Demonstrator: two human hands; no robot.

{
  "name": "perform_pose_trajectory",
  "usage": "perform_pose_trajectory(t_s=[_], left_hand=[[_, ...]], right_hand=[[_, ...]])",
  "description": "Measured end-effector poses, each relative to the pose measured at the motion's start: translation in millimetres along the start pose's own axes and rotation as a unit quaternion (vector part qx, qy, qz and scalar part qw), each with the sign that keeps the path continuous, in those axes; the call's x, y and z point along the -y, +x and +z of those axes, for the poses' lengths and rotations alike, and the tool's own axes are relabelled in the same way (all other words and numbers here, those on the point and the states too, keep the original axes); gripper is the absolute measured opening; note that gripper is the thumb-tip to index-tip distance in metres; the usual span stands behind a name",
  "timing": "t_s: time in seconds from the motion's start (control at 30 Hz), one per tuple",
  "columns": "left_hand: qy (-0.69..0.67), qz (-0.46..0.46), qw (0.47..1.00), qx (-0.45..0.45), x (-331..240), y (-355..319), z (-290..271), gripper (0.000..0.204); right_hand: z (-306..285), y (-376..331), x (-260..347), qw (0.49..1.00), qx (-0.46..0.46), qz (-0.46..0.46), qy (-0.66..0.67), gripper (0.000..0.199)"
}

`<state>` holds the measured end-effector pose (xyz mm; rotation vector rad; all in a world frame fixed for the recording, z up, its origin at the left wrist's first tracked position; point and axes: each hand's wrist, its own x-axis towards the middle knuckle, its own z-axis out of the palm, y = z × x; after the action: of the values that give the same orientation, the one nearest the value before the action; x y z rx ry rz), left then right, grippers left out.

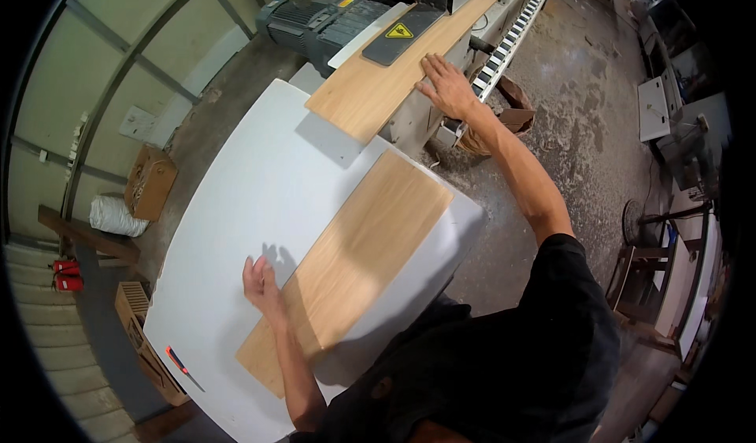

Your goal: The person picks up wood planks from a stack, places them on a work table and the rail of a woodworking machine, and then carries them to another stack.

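A long light-wood board [370, 90] reaches from the near end of a machine to under its dark guard plate [400, 37], which bears a yellow warning triangle. My right hand [450, 87] rests on this board's right edge, fingers stretched out over its top face. A second wood board [354, 246] lies slantwise on a white tabletop [228, 230]. My left hand [264, 287] is raised over the tabletop beside that board's left edge. It holds nothing, and its fingers are loosely bent and apart. My left forearm crosses above the board's near end.
A grey motor [319, 29] sits left of the machine. To the right runs a black-and-white toothed track [512, 41]. A red-and-black knife [183, 366] lies on the tabletop at lower left. Cardboard boxes [151, 181] and a white roll [116, 215] stand on the floor at left.
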<state>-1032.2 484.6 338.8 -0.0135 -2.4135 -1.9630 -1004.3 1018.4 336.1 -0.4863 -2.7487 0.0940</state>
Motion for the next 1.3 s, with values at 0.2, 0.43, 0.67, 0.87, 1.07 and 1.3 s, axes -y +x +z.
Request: perform_pose_trajectory(t_s=[0.2, 0.43, 0.67, 0.87, 1.07, 1.3], left_hand=[[-0.122, -0.110, 0.980, 0.116, -27, 38, 111, 0.062], [-0.242, -0.184, 0.936, 0.178, -48, 73, 173, 0.066], [-0.142, -0.197, 0.967, 0.081, -44, 70, 132, 0.055], [-0.142, -0.187, 0.968, 0.084, -30, 57, 66, 0.052], [-0.117, -0.168, 0.979, -0.021, -9, 11, -26, 0.051], [0.018, -0.127, 0.988, -0.088, 14, -75, -185, 0.054]], right_hand=[[1, 15, -48, 0.999, -0.005, 0.028, -0.015, 0.069], [-3, 32, -66, 0.999, 0.002, 0.050, -0.005, 0.070], [3, 49, -103, 0.996, -0.023, 0.084, -0.030, 0.066], [13, 80, -112, 0.988, -0.089, 0.128, 0.021, 0.052], [5, 84, -56, 0.993, -0.018, 0.084, 0.082, 0.042], [-41, -28, 75, 0.989, 0.048, 0.005, 0.142, 0.035]])
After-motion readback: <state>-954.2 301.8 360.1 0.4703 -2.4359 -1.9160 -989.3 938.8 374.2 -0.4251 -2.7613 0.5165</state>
